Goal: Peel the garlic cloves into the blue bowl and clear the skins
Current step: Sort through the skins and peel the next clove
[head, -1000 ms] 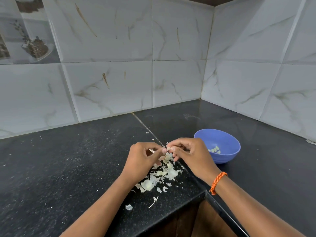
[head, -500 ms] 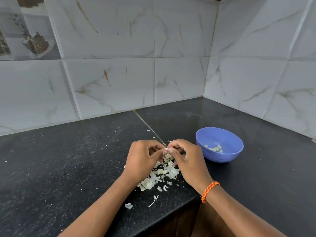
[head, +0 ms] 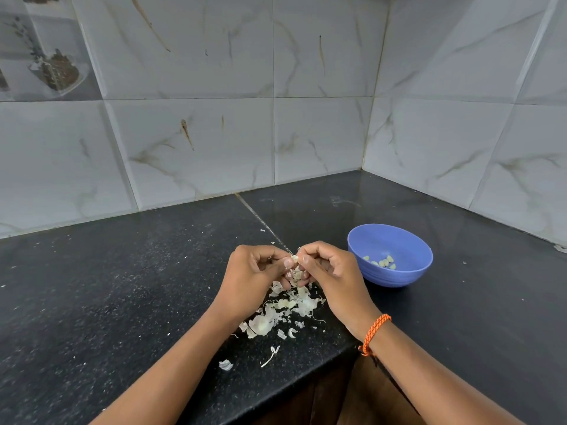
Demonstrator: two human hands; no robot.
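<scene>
Both my hands meet over the black counter, fingertips together. My left hand (head: pixel 256 273) and my right hand (head: pixel 329 269) both pinch a small garlic clove (head: pixel 295 259) between thumbs and fingers; most of it is hidden. Beneath them lies a heap of pale garlic skins (head: pixel 285 308). The blue bowl (head: pixel 395 240) stands just right of my right hand and holds several peeled cloves (head: pixel 383 262).
The black stone counter (head: pixel 122 286) forms a corner against marble-look wall tiles. Its front edge runs diagonally below my wrists, with a dark cabinet gap under it. Loose skin scraps (head: pixel 226 365) lie near that edge. An orange thread band circles my right wrist.
My hands have stayed together on the clove with small finger shifts. The view has drifted slightly; the bowl and skin heap have not moved.
</scene>
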